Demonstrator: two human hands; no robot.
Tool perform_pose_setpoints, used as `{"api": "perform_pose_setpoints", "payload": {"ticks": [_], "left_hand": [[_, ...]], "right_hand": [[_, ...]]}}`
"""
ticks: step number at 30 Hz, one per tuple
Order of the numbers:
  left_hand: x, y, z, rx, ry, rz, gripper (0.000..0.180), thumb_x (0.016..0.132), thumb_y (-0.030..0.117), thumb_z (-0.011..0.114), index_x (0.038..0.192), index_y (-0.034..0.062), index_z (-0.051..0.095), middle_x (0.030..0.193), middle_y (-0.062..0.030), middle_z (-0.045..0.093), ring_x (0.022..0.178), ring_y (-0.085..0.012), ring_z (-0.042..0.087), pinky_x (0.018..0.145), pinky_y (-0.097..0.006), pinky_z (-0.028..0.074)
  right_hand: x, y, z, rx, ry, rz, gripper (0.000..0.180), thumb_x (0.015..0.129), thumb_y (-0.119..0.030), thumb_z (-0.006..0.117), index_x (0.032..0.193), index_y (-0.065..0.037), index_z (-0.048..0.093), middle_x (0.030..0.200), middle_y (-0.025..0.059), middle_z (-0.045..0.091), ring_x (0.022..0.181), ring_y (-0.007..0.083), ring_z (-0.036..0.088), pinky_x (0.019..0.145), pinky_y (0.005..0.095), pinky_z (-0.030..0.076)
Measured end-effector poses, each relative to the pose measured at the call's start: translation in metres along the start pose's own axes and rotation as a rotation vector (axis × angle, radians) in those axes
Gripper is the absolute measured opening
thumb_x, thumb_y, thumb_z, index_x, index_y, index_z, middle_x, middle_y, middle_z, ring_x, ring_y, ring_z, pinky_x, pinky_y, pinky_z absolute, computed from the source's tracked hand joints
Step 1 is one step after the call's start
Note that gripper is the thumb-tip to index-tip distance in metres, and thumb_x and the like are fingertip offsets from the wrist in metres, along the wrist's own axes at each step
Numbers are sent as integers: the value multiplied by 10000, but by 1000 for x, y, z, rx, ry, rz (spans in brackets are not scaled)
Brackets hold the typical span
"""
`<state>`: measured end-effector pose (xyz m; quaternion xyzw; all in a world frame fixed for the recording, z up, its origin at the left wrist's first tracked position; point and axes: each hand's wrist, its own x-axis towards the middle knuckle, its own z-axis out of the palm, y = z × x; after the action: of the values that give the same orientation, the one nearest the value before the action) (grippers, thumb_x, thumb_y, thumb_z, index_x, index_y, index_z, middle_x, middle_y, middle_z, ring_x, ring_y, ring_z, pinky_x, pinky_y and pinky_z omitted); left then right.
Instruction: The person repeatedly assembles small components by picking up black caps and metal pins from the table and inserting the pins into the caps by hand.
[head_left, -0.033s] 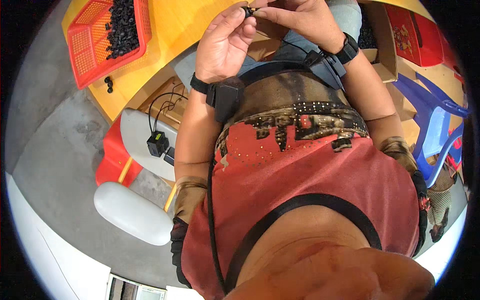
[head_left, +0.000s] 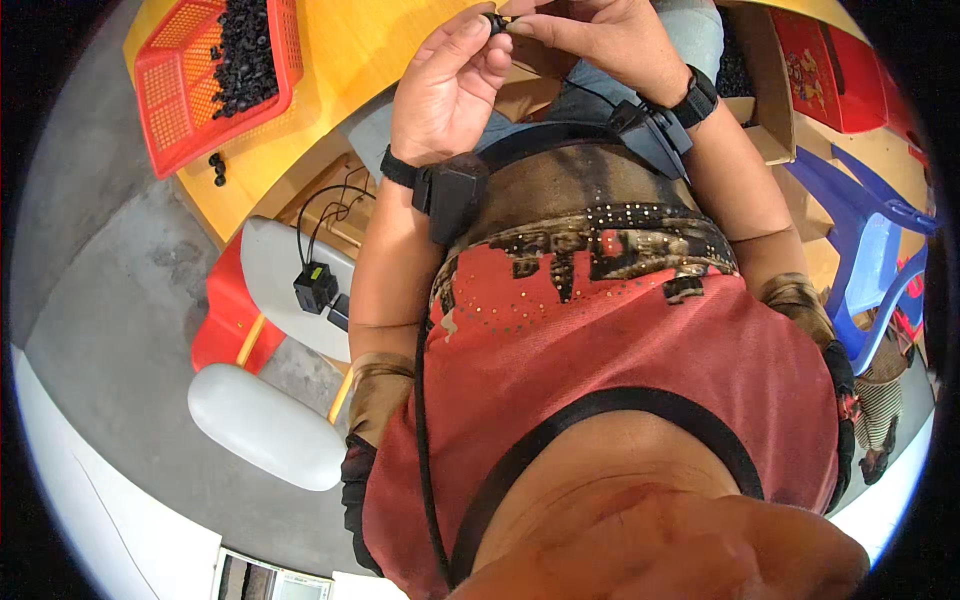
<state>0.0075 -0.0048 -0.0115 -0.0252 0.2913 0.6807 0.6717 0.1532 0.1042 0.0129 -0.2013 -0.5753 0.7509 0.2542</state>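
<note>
Above the yellow table (head_left: 360, 60), we pinch a small black part (head_left: 496, 20) between the fingertips of our left hand (head_left: 445, 85) and right hand (head_left: 600, 40), both gripping it. Left of them sits a red basket (head_left: 165, 110) of similar black parts.

Head-worn fisheye, looking steeply down, close over torso and table (head_left: 375, 50)
</note>
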Motion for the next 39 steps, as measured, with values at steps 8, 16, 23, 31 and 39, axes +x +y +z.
{"api": "perform_pose_setpoints", "payload": {"ticks": [8,16,23,31,39], "left_hand": [[3,-4,-6,32,-7,26,192,904,56,555,1081,-2,602,895,-68,645,792,-156,621,700,-235,523],[3,-4,-9,35,-1,31,197,906,59,554,1086,-6,601,907,-71,647,799,-155,619,713,-231,521],[3,-4,-5,42,-13,46,216,905,51,551,1108,-6,598,930,-63,643,804,-152,612,721,-234,517],[15,-7,-12,211,-454,347,219,906,62,554,1113,2,592,931,-55,638,808,-147,608,719,-232,513],[5,-1,-1,12,-26,39,219,910,62,547,1117,-5,573,907,-64,638,825,-161,620,718,-239,518]], "right_hand": [[1,5,-2,-185,46,8,115,819,40,637,929,24,665,841,50,674,752,95,618,689,208,503],[-1,6,2,-7,68,71,114,826,33,634,936,26,666,844,56,672,743,99,623,680,212,511],[0,9,0,63,80,86,107,845,28,614,947,30,645,869,54,662,761,96,620,692,216,517],[2,11,-3,244,38,126,100,855,34,598,953,24,613,871,54,652,774,107,622,705,226,519],[3,10,-9,213,61,180,105,857,26,599,960,21,619,864,53,657,773,106,625,704,219,515]]}}
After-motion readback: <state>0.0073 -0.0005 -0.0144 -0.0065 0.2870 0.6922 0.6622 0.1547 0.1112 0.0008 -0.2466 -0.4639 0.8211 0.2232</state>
